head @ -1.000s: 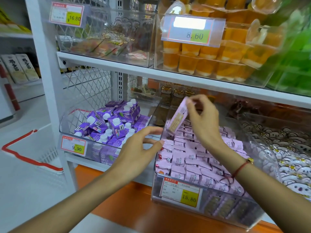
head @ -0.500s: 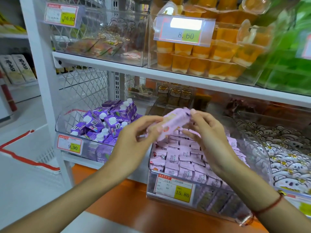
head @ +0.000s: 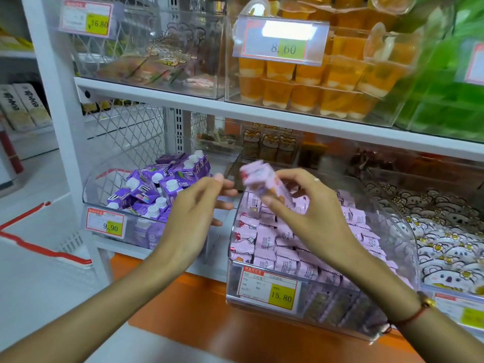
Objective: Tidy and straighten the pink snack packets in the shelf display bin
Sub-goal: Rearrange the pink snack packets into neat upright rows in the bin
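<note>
Shelf point(head: 262, 111) white; clear bin point(head: 392, 323) on orange ledge point(head: 183, 310).

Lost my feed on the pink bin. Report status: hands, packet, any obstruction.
Right hand pinches one pink packet above the bin. Left hand open beside it, holding nothing. Rows of pink packets lie below, nothing blocking.

Both forearms are bare, with no sleeves in view. The right wrist wears a thin red cord bracelet point(head: 411, 317) strung with a small gold bead point(head: 427, 301), its knotted ends hanging loose below. The left wrist wears nothing.
</note>
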`<state>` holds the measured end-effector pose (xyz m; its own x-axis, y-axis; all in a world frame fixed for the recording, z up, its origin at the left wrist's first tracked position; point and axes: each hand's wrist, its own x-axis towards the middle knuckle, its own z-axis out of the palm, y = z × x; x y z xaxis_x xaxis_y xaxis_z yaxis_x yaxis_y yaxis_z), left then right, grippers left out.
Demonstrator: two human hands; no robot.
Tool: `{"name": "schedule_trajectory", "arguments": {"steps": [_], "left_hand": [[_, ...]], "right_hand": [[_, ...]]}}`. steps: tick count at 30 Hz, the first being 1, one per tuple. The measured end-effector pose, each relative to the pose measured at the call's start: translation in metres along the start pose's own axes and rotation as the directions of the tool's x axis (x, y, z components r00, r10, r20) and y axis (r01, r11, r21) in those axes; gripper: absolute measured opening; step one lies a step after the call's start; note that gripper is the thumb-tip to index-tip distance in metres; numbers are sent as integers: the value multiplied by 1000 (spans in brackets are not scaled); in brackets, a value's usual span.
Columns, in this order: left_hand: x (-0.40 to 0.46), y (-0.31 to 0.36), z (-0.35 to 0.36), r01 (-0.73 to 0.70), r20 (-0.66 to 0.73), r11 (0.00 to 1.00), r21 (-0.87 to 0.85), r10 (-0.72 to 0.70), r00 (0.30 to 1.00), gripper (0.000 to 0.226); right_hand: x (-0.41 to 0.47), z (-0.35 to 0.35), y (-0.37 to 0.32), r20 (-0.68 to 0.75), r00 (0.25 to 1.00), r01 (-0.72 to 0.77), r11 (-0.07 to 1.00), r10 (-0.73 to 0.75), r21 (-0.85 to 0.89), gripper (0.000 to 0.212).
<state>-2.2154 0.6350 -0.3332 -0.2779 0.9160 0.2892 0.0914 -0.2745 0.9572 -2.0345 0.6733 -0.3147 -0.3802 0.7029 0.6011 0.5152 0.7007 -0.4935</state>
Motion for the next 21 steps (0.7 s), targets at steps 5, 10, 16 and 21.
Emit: {"name": "schedule_trajectory", "arguments": {"steps": [5, 10, 16, 21], "left_hand": [[-2, -18, -1, 24, 142, 979, 201, -53, 988, 37], [-7, -20, -1, 1, 262, 967, 256, -70, 963, 39], [-6, -17, -3, 2, 284, 963, 269, -82, 955, 36], [-8, -16, -6, 7, 269, 949, 316, -96, 958, 36]], "right_hand": [[18, 8, 21, 74, 927, -370, 865, 368, 339, 37], [29, 31, 33, 76, 959, -284, 919, 274, 274, 52], [40, 43, 45, 195, 974, -53, 952, 116, -303, 26], [38, 41, 51, 395, 891, -45, 908, 226, -417, 32]]}}
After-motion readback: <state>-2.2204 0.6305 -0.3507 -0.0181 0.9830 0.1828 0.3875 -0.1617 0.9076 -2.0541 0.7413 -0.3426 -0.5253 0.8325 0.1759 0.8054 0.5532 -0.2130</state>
